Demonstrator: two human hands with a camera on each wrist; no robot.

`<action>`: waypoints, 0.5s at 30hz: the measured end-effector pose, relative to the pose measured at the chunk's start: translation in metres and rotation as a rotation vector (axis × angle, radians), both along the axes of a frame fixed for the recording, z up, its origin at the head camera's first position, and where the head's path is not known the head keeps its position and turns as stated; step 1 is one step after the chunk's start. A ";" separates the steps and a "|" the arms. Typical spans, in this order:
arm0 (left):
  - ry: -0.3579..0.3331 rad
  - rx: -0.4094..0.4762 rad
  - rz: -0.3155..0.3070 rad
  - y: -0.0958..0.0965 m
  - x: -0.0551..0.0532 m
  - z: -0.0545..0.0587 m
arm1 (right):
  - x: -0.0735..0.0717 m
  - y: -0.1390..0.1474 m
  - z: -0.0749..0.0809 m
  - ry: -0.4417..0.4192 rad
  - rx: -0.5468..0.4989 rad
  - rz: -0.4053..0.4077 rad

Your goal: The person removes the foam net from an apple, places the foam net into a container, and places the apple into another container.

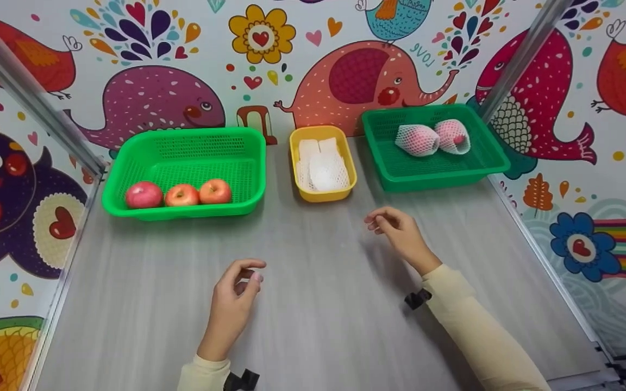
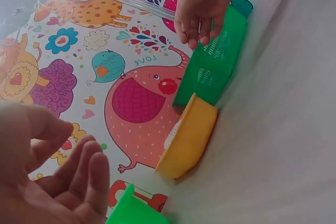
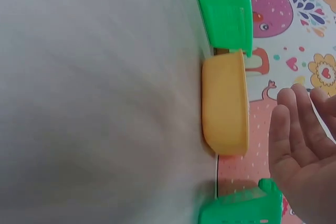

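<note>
Both hands are bare and hold nothing. My left hand [image 1: 235, 296] hovers over the table's front left part, its fingers loosely bent. Nearer the yellow basket, my right hand [image 1: 398, 234] hangs with relaxed fingers in front of the dark green basket [image 1: 432, 182]. Two apples in white foam nets [image 1: 420, 140] lie in that basket. In the small yellow basket [image 1: 324, 195] at the middle lie several white foam nets [image 1: 321, 163]. The bright green basket [image 1: 182, 212] at left holds a darker red apple [image 1: 144, 195] and two lighter apples [image 1: 215, 191] along its front wall.
The grey table [image 1: 313, 304] stretches in front of the three baskets. Cartoon-printed walls [image 1: 269, 92] close off the back and sides, with metal posts [image 1: 36, 87] at the corners. Black camera mounts [image 1: 418, 298] are strapped at both wrists.
</note>
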State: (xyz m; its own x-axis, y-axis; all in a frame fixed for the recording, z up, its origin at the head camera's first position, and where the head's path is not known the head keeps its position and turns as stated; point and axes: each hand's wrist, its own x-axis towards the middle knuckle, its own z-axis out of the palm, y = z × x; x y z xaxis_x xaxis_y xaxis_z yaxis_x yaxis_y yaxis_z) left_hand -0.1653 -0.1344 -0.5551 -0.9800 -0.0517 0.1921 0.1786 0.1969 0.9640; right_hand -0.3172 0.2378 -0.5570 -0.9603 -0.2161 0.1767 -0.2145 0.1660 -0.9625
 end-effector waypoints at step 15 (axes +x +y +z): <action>-0.019 0.067 0.031 0.006 0.003 0.004 | -0.078 0.055 0.032 0.203 0.200 -0.303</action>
State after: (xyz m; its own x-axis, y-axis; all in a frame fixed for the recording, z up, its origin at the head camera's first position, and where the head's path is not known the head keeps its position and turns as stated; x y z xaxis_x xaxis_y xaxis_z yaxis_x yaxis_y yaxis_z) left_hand -0.1625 -0.1289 -0.5509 -0.9812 -0.0947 0.1680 0.1544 0.1365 0.9785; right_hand -0.3952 0.2926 -0.5245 -0.9358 0.0213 0.3518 -0.3091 0.4301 -0.8482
